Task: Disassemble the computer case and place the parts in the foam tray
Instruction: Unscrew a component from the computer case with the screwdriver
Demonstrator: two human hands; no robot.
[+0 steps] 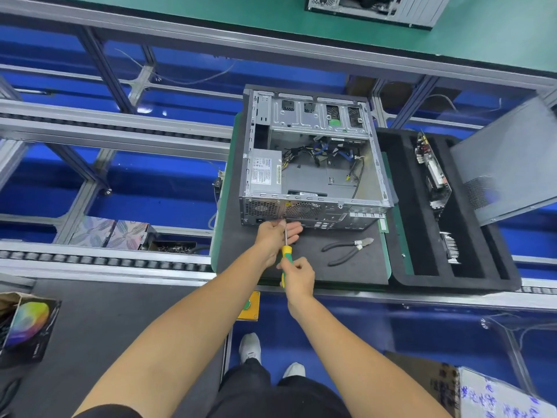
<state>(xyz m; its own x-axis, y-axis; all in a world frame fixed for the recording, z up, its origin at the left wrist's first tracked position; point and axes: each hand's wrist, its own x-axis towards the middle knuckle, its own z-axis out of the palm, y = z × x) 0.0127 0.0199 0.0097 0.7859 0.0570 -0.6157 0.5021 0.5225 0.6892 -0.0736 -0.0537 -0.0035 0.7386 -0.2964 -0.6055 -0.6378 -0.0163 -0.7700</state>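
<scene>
Head view, looking down past two bare forearms. An open computer case (313, 158) lay on a dark mat on the table (301, 260), its side panel off, cables and a silver power supply (265, 175) showing inside. The left hand (275, 236) rested against the case's rear panel, fingers (294, 229) loosely extended beside the shaft of a screwdriver (286, 257), steadying it. The right hand (298, 277) was clenched round the yellow and green handle, with the tip at the rear panel near the power supply's corner; any screw was too small to see.

Just right of the case sat the black foam tray (422, 267), with a circuit card (431, 173) standing in one slot. A grey side panel (509, 164) leaned at the tray's far edge. Black pliers (346, 250) lay on the mat.

The case looked like stiff sheet steel, fairly heavy, probably with sharp edges; it would best be held by its frame rails. The power supply seemed dense and should be gripped by its body, not its cables. Its label was too small to read.
</scene>
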